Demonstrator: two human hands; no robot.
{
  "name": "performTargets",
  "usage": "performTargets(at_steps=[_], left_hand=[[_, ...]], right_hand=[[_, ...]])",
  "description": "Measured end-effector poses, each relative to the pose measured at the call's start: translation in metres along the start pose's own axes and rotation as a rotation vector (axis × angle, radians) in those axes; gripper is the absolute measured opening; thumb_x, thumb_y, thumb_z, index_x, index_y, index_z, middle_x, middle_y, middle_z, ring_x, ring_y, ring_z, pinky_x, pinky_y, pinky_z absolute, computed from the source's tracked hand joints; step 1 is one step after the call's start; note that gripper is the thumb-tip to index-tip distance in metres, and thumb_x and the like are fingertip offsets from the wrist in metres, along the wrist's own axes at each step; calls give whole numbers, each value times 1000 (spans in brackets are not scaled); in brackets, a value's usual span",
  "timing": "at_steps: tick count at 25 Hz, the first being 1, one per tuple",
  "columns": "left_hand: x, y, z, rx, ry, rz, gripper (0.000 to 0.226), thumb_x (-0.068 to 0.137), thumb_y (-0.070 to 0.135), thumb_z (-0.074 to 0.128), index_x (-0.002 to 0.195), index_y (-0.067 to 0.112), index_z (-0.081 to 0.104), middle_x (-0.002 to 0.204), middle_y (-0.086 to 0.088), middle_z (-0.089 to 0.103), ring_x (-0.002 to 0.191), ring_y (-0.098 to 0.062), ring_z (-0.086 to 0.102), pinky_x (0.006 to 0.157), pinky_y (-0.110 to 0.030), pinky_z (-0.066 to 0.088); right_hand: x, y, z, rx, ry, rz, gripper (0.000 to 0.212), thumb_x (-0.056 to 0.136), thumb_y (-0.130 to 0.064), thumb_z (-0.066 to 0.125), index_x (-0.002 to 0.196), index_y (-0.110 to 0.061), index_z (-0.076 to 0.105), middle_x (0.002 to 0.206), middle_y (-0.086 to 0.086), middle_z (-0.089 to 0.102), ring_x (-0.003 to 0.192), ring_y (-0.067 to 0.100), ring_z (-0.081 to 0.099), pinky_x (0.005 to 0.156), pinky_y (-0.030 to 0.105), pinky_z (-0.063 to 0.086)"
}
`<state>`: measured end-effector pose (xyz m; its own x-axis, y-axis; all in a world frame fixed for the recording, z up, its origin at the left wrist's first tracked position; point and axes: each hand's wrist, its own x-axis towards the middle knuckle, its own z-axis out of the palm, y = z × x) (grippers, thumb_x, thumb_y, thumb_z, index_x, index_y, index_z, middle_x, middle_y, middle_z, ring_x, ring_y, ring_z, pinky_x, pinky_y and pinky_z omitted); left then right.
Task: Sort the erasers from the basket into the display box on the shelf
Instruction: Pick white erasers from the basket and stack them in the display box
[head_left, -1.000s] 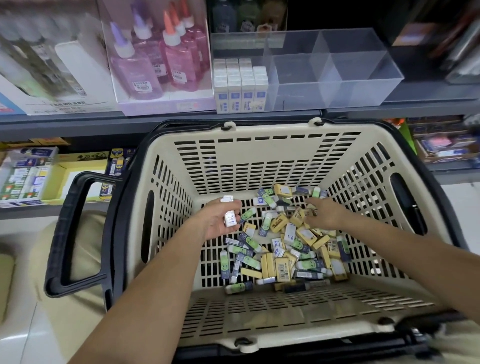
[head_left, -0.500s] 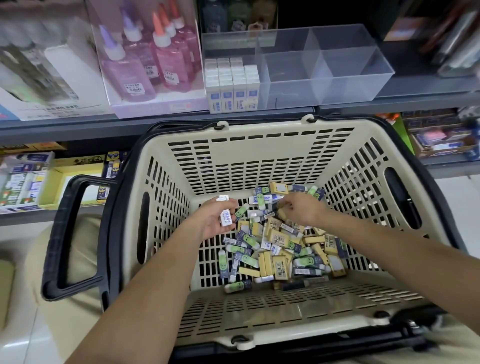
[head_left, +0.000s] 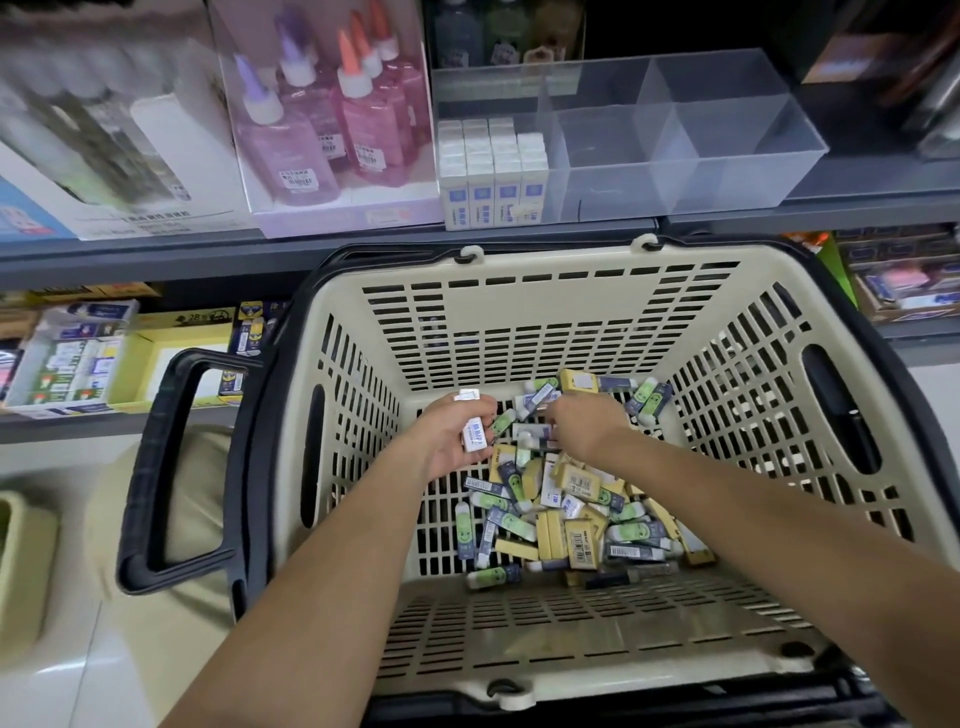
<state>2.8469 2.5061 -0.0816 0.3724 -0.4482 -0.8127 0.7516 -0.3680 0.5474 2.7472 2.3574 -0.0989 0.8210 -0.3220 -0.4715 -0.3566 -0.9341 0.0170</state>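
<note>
Erasers (head_left: 566, 499) crowd the basket (head_left: 519, 322); left hand (head_left: 457, 441) grips white ones, right hand's (head_left: 587, 431) grip unclear.

Cream basket (head_left: 545, 322) of matt slotted plastic, black plastic handle (head_left: 156, 467); clear, smooth plastic display box (head_left: 727, 156) on the far shelf; erasers (head_left: 571, 514) in printed paper sleeves; glossy floor tiles (head_left: 78, 686)

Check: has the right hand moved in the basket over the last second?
Yes. The right hand shifted left across the eraser pile, away from the basket's right wall and toward the left hand.
</note>
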Motion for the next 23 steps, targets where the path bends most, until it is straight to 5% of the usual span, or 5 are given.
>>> performTargets(at_steps=[3, 8, 14, 18, 23], left_hand=[[1, 0, 1, 8, -2, -1, 7, 86, 9, 62, 87, 15, 59, 68, -2, 56, 60, -14, 54, 57, -29, 49], [4, -3, 1, -2, -1, 13, 6, 88, 8, 61, 90, 14, 60, 80, -5, 64, 66, -15, 59, 60, -29, 51], [7, -5, 6, 235, -11, 113, 7, 87, 16, 64, 89, 19, 59, 88, -1, 67, 76, -13, 61, 63, -26, 49], [0, -5, 8, 326, -209, -35, 21, 87, 30, 64, 101, 16, 60, 88, -3, 72, 80, -16, 68, 64, -26, 50], [-5, 1, 8, 157, -241, -78, 29, 84, 15, 68, 110, 8, 59, 91, -10, 69, 82, -19, 68, 60, -27, 56]], right_hand=[[-2, 7, 9, -51, 17, -25, 25, 89, -6, 50, 108, -18, 62, 110, 7, 55, 94, 26, 60, 70, 31, 37], [-2, 8, 7, 217, 2, -43, 10, 92, -12, 51, 100, -16, 47, 101, 9, 57, 87, 29, 57, 66, 36, 47], [-14, 2, -25, 1016, -176, -115, 12, 89, -11, 60, 86, -20, 53, 77, 6, 64, 63, 15, 58, 58, 22, 44], [-18, 1, -33, 1211, -147, -45, 14, 83, -1, 64, 86, -14, 63, 83, 4, 62, 73, 16, 55, 65, 22, 48], [-16, 11, -34, 1350, -133, -12, 22, 82, 5, 63, 95, -11, 60, 91, 3, 63, 82, 14, 60, 81, 26, 49]])
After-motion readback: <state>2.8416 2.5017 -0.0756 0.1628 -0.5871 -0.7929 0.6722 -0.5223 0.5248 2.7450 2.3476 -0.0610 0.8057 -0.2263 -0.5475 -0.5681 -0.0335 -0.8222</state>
